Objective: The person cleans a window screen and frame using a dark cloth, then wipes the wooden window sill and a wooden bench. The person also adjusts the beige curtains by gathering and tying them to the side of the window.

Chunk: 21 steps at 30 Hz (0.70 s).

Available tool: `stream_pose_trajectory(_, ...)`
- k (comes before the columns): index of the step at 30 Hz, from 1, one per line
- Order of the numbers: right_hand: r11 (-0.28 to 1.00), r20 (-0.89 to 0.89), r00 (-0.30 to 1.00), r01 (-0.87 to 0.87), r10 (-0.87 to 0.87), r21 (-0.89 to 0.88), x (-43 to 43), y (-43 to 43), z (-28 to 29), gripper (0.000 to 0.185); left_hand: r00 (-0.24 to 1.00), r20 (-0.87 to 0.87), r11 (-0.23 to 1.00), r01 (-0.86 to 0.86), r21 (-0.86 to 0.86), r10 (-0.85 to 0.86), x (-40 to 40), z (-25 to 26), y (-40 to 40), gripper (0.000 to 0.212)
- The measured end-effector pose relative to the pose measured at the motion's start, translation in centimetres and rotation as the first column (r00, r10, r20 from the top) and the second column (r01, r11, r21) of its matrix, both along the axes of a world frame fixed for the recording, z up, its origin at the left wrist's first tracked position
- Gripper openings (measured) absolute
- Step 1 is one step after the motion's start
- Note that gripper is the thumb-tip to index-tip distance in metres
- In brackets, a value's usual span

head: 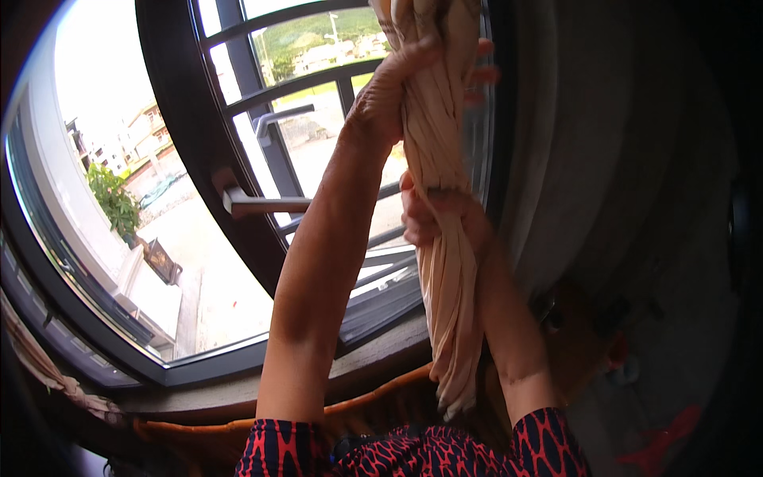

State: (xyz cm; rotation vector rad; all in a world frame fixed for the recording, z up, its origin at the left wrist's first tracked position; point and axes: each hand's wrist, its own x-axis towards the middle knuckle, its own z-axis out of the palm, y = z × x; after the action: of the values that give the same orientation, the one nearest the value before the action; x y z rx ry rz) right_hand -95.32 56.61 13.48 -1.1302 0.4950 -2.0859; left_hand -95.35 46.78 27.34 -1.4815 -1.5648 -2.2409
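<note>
A long beige curtain (438, 137) hangs gathered and twisted into a thick bundle in front of me. My left hand (399, 83) is raised to its upper part, with the thumb across the front and fingertips showing past the far side. Lower down, my right hand (444, 214) is closed around the bundle, its fingers wrapped over the cloth. The loose lower end of the curtain drops between my forearms and ends above my patterned shirt.
Behind the cloth is a dark-framed window (208, 137) with a metal handle (262, 204). Under it runs a sill (381, 361), with a curved wooden edge (381, 396) below. Another tied curtain (65, 384) hangs at the far left. A potted plant (116, 206) stands outside.
</note>
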Motion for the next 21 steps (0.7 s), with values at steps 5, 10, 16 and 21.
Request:
stream_pose_trajectory(5, 0.923, -0.124, 0.928, 0.365, -0.35, 0.126, 0.8, 0.9, 0.6, 0.045, 0.843, -0.019, 0.816, -0.526, -0.24, 0.538, 1.5, 1.6, 0.9, 0.052)
stream_pose_trajectory(10, 0.137, -0.559, 0.034, 0.98, -0.829, -0.144, 1.8, 1.2, 2.6, 0.101, 0.641, -0.139, 0.638, -0.767, -0.071, 0.755, 0.6, 0.7, 0.4, 0.053)
stream_pose_trajectory(16, -0.043, -0.578, -0.266, 0.928, -0.772, -0.37, 0.5, -1.8, 4.2, 0.106, 0.492, -0.103, 0.473, -0.865, -0.166, 0.864, -0.3, 0.9, 1.2, 0.054)
stream_pose_trajectory(21, 0.513, -0.419, 0.471, 0.858, -0.776, 0.013, -0.6, -0.7, 5.6, 0.045, 0.683, -0.103, 0.628, -0.712, -0.315, 0.723, 2.4, 1.8, 0.1, 0.045)
